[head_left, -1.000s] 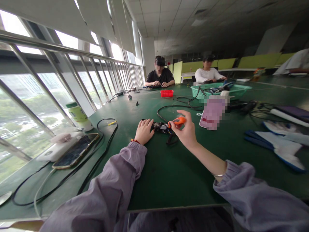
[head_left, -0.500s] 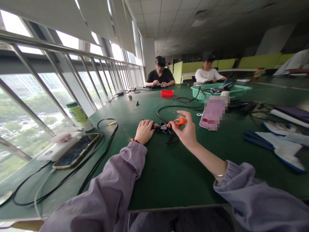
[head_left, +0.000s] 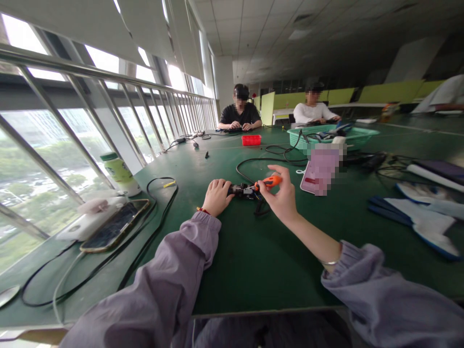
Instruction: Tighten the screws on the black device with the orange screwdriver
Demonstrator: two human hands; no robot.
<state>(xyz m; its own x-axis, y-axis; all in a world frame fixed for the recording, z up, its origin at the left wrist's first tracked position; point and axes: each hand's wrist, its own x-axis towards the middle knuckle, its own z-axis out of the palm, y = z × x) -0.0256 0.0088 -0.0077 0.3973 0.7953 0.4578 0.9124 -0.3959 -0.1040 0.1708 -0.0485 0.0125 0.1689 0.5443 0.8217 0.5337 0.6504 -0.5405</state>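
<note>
A small black device with a cable and some blue wiring (head_left: 248, 192) lies on the green table (head_left: 253, 261) in front of me. My left hand (head_left: 217, 197) is closed around its left end and rests on the tabletop. Between the thumb and fingers of my right hand (head_left: 282, 192) is an orange-handled screwdriver (head_left: 270, 181), held at a slant. Its thin shaft points left, and the tip meets the device near its middle. What the tip touches is too small to make out.
A pink phone (head_left: 319, 174) and a green basket (head_left: 353, 137) stand beyond my right hand, white-and-blue gloves (head_left: 422, 217) farther right. To the left are a dark phone (head_left: 116, 226), loose cables and a green-lidded bottle (head_left: 120, 174). Two people sit past a red box (head_left: 251, 140).
Hardly anything differs. The screwdriver handle and my right fingers have shifted very slightly; my left hand keeps its hold on the device.
</note>
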